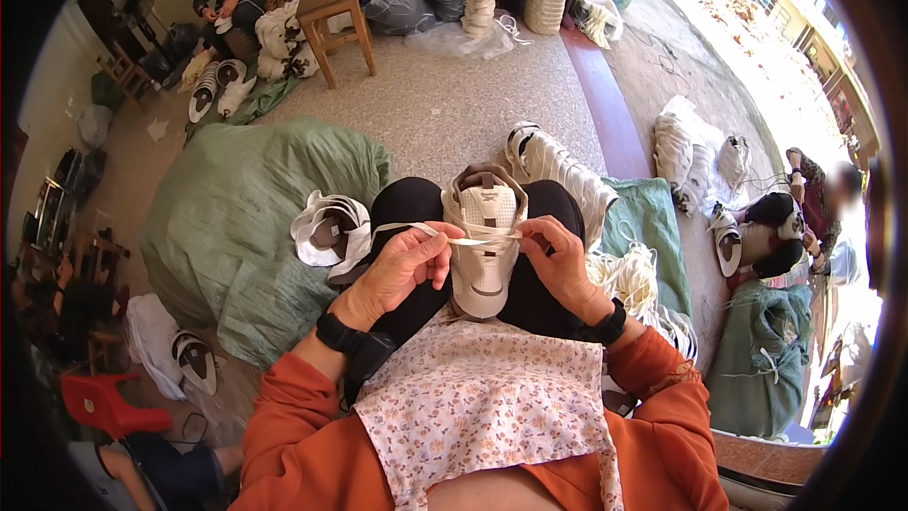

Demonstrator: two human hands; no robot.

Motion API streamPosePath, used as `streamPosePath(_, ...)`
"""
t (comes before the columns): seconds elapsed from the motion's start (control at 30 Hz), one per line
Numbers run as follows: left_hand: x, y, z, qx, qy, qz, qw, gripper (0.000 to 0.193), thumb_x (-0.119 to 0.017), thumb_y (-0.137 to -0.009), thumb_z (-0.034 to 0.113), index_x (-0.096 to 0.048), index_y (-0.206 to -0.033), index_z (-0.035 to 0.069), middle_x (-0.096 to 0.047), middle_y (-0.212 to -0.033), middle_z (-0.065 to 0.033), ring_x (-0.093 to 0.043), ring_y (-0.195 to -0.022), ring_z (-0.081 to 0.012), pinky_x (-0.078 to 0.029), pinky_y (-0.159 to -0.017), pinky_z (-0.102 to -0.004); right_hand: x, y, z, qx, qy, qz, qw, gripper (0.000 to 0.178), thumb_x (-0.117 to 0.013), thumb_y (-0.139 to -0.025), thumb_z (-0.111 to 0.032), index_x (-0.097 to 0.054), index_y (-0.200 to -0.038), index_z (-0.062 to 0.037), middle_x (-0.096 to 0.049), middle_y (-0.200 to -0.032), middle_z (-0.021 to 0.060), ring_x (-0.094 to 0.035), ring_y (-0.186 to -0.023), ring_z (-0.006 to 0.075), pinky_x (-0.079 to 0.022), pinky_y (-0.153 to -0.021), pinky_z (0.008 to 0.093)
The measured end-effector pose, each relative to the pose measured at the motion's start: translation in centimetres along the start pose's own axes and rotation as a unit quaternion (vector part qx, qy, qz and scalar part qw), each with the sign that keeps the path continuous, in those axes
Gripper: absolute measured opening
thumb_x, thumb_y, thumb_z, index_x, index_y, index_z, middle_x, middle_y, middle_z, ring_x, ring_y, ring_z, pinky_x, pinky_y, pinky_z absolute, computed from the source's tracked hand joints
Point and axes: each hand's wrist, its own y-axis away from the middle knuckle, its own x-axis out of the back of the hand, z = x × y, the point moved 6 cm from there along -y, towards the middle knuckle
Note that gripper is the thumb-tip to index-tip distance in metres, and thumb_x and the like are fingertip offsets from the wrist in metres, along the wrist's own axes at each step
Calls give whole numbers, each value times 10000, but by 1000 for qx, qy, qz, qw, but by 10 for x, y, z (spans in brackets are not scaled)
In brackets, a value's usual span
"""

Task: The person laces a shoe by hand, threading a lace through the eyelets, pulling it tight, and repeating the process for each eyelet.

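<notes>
A white shoe upper (484,270) with a brown collar rests between my knees, its toe pointing toward me. A flat cream shoelace (411,226) crosses its tongue and is threaded through the eyelets. At the upper's left edge my left hand (405,270) pinches the lace between thumb and forefinger, and a loose length trails off to the left. On the other edge, the thumb and fingertips of my right hand (563,260) are closed on the lace too. Another white upper (333,230) lies just left of my left knee.
A big green sack (255,227) bulges on the left. Stacked uppers (563,175) and a bundle of cream laces (629,279) lie to my right. Beyond are a wooden stool (331,14) and a red plastic stool (109,404). Several people sit around, some handling uppers.
</notes>
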Motion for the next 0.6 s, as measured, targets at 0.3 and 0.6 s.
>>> streamPosePath(0.3, -23, 3, 13, -26, -59, -44, 997, 383, -527, -1011, 312, -607, -1199, -12, -579, -798, -2, -569, -685, -100, -494, -613, -247, -4, 2, 16, -53, -50, 21, 997, 138, -688, -845, -6, -660, -980, -19, -623, -847, 26, -590, -689, 85, -473, -605, 228)
streamPosePath(0.6, -29, 13, 39, -92, -206, -46, 973, 424, -525, -1010, 343, -639, -1156, -38, -529, -715, 20, -511, -624, -68, -464, -587, -235, -3, 2, 19, -116, -151, -13, 982, 129, -664, -878, -8, -655, -1006, 7, -599, -905, 51, -604, -752, 105, -490, -635, 235)
